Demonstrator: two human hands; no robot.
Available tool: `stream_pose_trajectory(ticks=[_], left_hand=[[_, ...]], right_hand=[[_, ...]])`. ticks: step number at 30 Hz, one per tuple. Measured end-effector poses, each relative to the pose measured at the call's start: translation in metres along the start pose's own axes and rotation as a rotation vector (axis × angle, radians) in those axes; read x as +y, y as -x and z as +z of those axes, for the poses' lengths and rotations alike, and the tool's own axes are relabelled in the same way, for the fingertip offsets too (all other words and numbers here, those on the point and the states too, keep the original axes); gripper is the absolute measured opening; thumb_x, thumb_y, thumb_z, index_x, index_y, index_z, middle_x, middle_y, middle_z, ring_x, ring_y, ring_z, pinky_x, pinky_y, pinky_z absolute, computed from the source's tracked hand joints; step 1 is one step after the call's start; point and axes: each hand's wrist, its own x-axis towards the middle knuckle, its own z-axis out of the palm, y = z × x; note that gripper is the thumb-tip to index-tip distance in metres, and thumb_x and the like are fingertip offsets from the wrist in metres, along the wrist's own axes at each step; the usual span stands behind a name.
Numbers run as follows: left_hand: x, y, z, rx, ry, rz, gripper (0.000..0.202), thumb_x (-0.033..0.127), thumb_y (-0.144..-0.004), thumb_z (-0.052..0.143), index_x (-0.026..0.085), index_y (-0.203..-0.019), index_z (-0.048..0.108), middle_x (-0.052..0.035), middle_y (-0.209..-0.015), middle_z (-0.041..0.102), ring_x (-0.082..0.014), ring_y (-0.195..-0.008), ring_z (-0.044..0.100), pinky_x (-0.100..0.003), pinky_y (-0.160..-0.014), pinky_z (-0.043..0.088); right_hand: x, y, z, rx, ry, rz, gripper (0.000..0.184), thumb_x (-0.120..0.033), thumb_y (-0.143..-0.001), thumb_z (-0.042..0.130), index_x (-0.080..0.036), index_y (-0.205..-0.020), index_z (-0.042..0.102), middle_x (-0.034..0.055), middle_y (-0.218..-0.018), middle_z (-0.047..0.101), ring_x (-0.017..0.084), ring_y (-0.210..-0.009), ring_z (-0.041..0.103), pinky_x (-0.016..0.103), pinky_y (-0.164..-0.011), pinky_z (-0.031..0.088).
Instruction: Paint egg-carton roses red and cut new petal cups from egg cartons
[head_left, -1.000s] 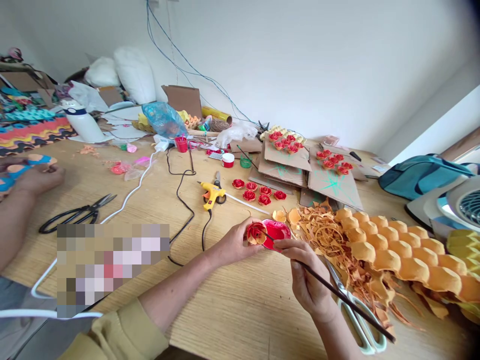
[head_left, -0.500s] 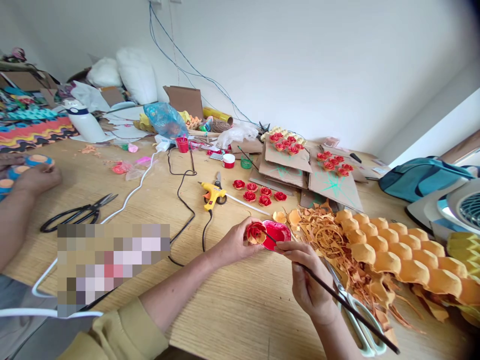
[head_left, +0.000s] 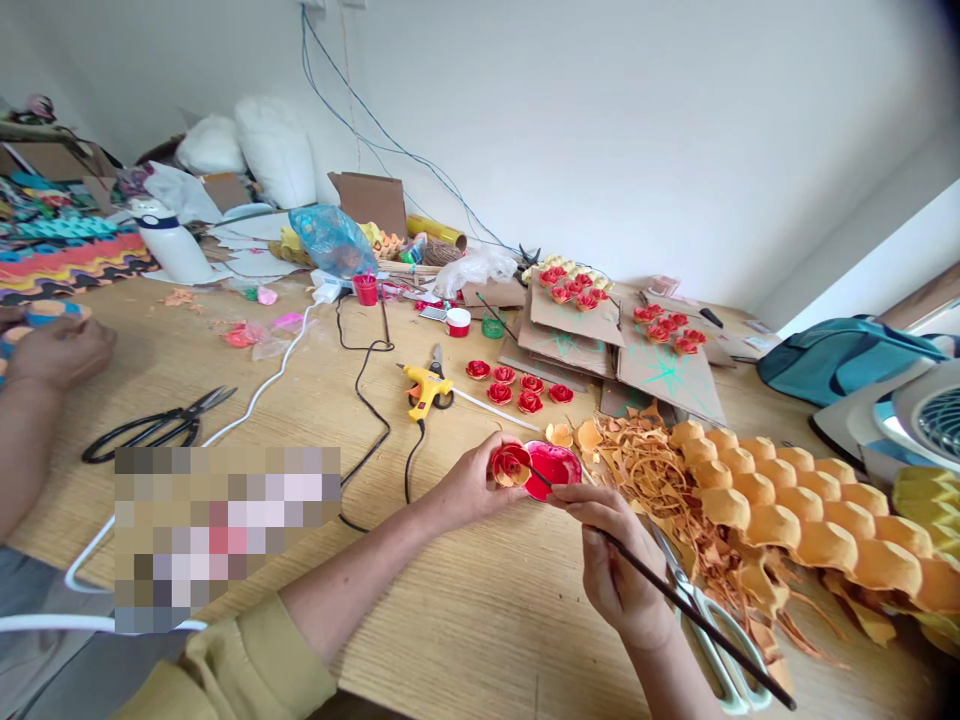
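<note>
Between the fingers of my left hand [head_left: 469, 485] is a paper rose [head_left: 511, 466], red inside with some orange still showing on its outer petals. My right hand [head_left: 619, 560] grips a long dark paintbrush [head_left: 697, 625], its tip at the rose's right edge. Just behind and right of the rose lies a dish of red paint [head_left: 556, 470], partly covered by the brush and fingers. Several finished-looking red roses [head_left: 531, 384] sit on the table beyond my hands. Light green-handled scissors [head_left: 716, 640] lie under the brush handle, beside my right wrist.
A yellow glue gun [head_left: 427, 390] with a black cord lies ahead. Orange scraps [head_left: 645, 460] and an orange egg tray [head_left: 795, 490] fill the right side. Cardboard sheets [head_left: 664, 365] carry more roses. Black scissors [head_left: 161, 425] and a co-worker's hand [head_left: 64, 350] are at left.
The rose in my left hand has shifted very slightly left, and the brush stays against its edge. At the left, the co-worker's hands and the blue-and-orange piece have moved a little.
</note>
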Motion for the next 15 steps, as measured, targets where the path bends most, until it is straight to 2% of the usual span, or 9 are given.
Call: stream_pose_trajectory(ticks=[3,12,15], left_hand=[[-0.0008,0.0,0.0006,-0.019,0.011,-0.004,0.046,0.039,-0.079,0.085,0.02,-0.111,0.058,-0.0063,-0.108,0.071,-0.0226,-0.099,0.067,-0.032,-0.087,0.052],[0.0031,-0.0008,0.0011,-0.007,0.045,-0.028,0.047,0.041,-0.077,0.085,0.019,-0.108,0.056,-0.0039,-0.099,0.069,-0.02,-0.091,0.065,-0.029,-0.081,0.051],[0.0047,-0.0005,0.0016,-0.021,0.063,-0.028,0.049,0.041,-0.077,0.086,0.019,-0.11,0.057,-0.0051,-0.102,0.069,-0.0211,-0.095,0.065,-0.029,-0.083,0.051]], right_hand=[[0.0003,-0.0006,0.0022,-0.054,-0.007,0.019,0.032,-0.004,-0.098,0.045,-0.022,-0.12,0.058,0.0115,-0.113,0.073,0.019,-0.102,0.073,0.033,-0.085,0.063],[0.0027,-0.0003,-0.002,0.013,0.005,-0.025,0.032,-0.002,-0.096,0.045,-0.02,-0.12,0.057,0.0113,-0.112,0.072,0.018,-0.102,0.072,0.03,-0.084,0.061],[0.0019,-0.0008,0.0001,-0.02,-0.023,0.005,0.032,-0.002,-0.097,0.045,-0.021,-0.119,0.058,0.0106,-0.114,0.072,0.018,-0.103,0.072,0.031,-0.086,0.061]])
